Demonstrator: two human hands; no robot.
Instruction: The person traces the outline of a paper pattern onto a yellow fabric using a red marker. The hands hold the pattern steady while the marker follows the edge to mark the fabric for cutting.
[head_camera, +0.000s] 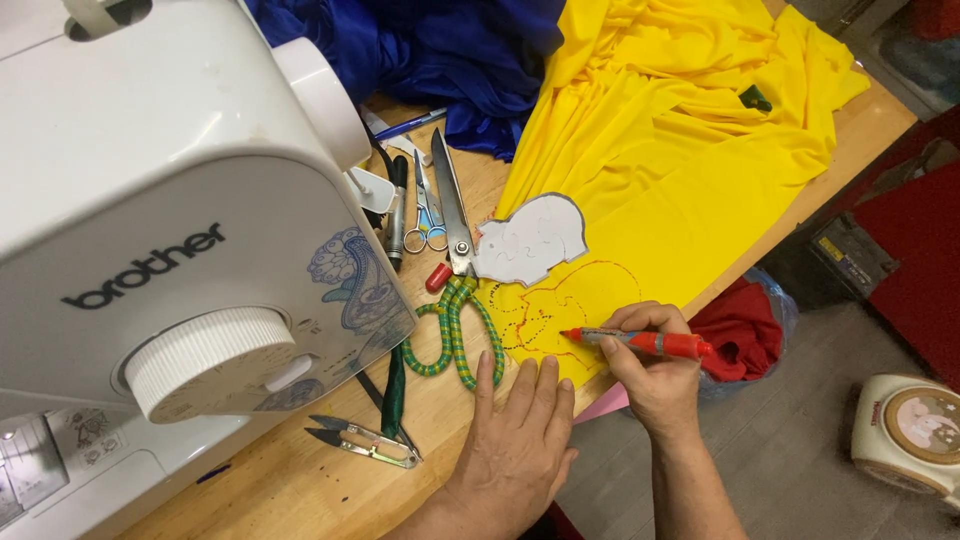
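Observation:
My right hand (655, 375) grips a red marker (640, 343) with its tip on the yellow fabric (690, 150), beside a dotted red outline (560, 305) drawn there. Above that outline lies a grey paper cut-out shape (530, 238) on the cloth. My left hand (520, 440) rests flat on the wooden table (290, 480), fingers spread, pressing the near edge of the yellow fabric. Large scissors (455, 215) with handles wrapped in green and yellow cord (455, 335) lie just left of the drawing.
A white sewing machine (150, 200) fills the left. Thread snips (365, 440), small scissors (428, 215) and pens lie on the table. Blue fabric (440, 50) is piled at the back. A bag with red cloth (745, 335) and a round white device (915, 430) sit on the floor.

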